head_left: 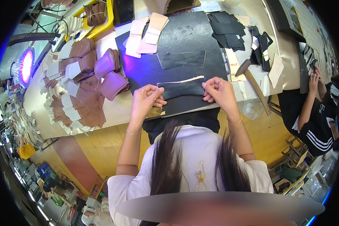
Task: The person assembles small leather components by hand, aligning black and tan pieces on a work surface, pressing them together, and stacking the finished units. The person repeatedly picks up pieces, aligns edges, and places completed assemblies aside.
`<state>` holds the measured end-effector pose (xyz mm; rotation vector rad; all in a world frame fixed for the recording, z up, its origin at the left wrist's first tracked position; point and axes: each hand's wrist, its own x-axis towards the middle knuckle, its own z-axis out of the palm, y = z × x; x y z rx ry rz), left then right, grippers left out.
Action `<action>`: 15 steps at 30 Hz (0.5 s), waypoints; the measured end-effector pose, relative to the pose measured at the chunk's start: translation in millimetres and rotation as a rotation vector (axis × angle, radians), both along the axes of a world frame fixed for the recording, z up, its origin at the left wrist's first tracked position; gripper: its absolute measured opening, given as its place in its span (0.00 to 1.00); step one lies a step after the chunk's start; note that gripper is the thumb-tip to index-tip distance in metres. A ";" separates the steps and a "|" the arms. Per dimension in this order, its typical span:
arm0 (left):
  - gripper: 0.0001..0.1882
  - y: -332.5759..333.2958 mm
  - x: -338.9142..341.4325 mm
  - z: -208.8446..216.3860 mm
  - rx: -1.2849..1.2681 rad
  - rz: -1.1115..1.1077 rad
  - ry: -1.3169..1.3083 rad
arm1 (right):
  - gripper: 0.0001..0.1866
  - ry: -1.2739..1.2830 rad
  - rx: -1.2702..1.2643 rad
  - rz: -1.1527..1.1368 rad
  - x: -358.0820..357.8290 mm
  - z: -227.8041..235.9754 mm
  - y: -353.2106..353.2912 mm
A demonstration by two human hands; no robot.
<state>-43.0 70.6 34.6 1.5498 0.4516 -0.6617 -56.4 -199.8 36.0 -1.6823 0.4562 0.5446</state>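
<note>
Beige worktable (118, 114), one hammer (256, 89), fingers (158, 92) holding one black piece (182, 89)

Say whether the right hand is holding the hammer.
No, the hammer lies on the table while the right hand holds an end of the black piece.

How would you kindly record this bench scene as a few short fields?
Left hand: pinching the left end of the black leather-like panel
Right hand: pinching its right end
Panel edge: pale along the far side
Work surface: black mat on a pale table
Beyond: second dark panel, on the mat
Left side: brown pieces, piled
Right side: wooden-handled hammer
</note>
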 end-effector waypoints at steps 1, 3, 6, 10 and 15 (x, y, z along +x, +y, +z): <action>0.11 0.4 -0.1 0.3 -0.001 0.002 0.013 | 0.13 0.014 -0.003 -0.007 0.3 0.9 1.4; 0.12 0.9 0.0 0.7 0.004 0.003 0.012 | 0.13 0.008 -0.012 -0.018 1.0 2.9 4.4; 0.12 0.3 -0.4 1.1 0.022 -0.001 0.024 | 0.12 0.015 -0.067 -0.012 2.5 6.3 8.5; 0.12 -0.9 -0.8 0.7 0.018 0.015 0.017 | 0.12 0.014 -0.117 -0.002 4.1 8.9 11.0; 0.12 -0.9 -0.3 -0.8 0.028 0.013 0.019 | 0.12 0.022 -0.120 -0.012 4.0 7.7 10.6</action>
